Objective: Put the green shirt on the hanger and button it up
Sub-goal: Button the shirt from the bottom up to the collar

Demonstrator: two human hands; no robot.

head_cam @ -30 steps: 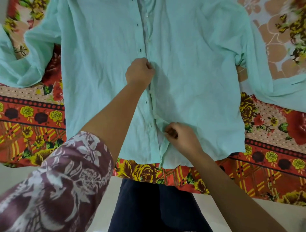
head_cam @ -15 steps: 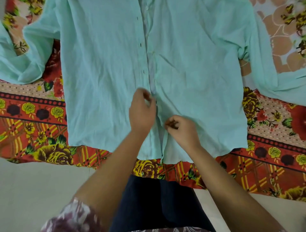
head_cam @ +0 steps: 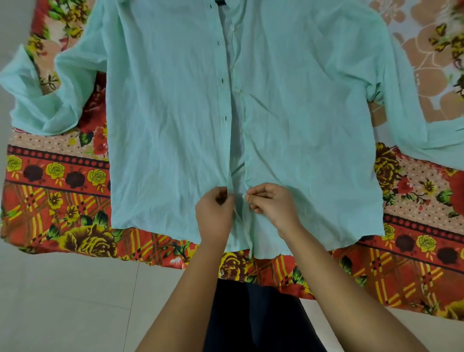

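The green shirt [head_cam: 301,113] lies flat, front up, on the floral sheet [head_cam: 57,198] spread over the floor, and its front is open all the way down. My left hand [head_cam: 213,213] is low near the hem, fingers [head_cam: 215,193] curled and pinching the buttonhole edge. My right hand [head_cam: 273,204] is just beside it, fingertips clamped on the opposite edge, on what looks like a small button, though it's too small to be sure. The two edges are close but not overlapped. To do this well, I reckon: pull the hole taut, tip the button edge-on, feed it through, and check the hems line up before working upward. That dark bit at the collar [head_cam: 221,2] may be the hanger; I cannot tell.
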